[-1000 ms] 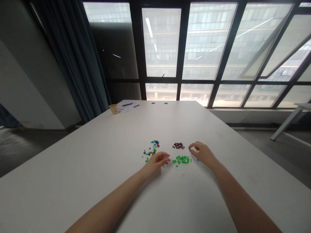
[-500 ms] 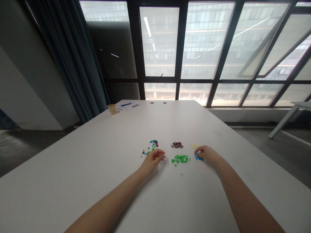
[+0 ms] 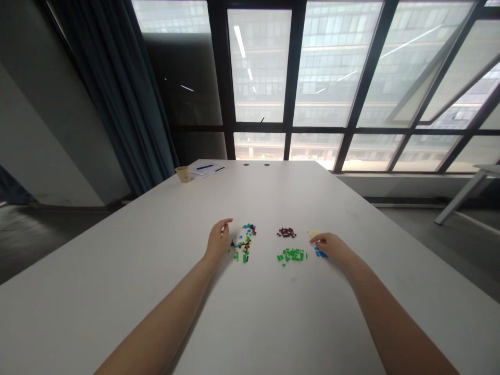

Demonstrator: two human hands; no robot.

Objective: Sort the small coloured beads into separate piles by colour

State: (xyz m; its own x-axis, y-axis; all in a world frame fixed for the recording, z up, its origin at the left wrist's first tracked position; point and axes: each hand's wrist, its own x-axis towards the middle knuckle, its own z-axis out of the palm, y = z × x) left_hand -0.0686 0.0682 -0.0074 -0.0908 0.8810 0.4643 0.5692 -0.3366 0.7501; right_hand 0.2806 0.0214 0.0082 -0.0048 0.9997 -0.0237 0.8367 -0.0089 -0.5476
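My left hand [image 3: 219,240] is just left of a mixed heap of small toy bricks [image 3: 247,242] in blue, green, dark red and pale yellow. Its fingers are loosely bent and apart, with nothing visible in them. Over on the right, my right hand [image 3: 331,246] hovers low over the blue bricks [image 3: 319,252], partly covering them. Its fingers are drawn together and bent; whatever lies between the fingertips is too small to make out. Green bricks [image 3: 292,254] lie spread between the hands, with dark red bricks [image 3: 287,232] behind them. Pale yellow bricks [image 3: 312,234] sit behind my right fingertips.
All this lies on a long white table [image 3: 250,312]. A paper cup [image 3: 183,174] stands at its far left edge, beside paper sheets [image 3: 199,170] with a blue pen [image 3: 205,167]. One loose yellow piece [image 3: 331,270] is near my right wrist.
My left hand has moved left, from the right side of the mixed heap to its left side, uncovering more bricks. The right hand stays by the blue bricks, its fingers slightly shifted.
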